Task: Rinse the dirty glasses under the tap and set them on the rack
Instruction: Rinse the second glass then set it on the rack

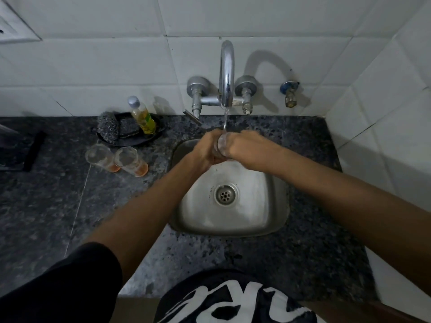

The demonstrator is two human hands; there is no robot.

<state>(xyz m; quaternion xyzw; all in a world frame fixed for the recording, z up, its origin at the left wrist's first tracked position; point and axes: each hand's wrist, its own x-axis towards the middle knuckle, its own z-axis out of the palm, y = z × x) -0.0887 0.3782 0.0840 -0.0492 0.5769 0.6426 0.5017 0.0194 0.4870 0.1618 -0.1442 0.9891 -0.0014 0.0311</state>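
A clear glass point(222, 145) is held over the steel sink point(275, 206), right under the stream from the chrome tap point(227, 73). My left hand point(205, 151) grips it from the left and my right hand point(242, 148) grips it from the right; most of the glass is hidden between them. Two more glasses point(99, 157) point(130, 160) with orange dregs stand on the dark counter left of the sink. No rack is in view.
A black dish point(130, 138) behind the two glasses holds a steel scrubber point(107, 127) and a bottle of yellow liquid point(142, 116). A small valve point(290, 93) juts from the tiled wall at right. A dark object point(14, 148) lies at the far left.
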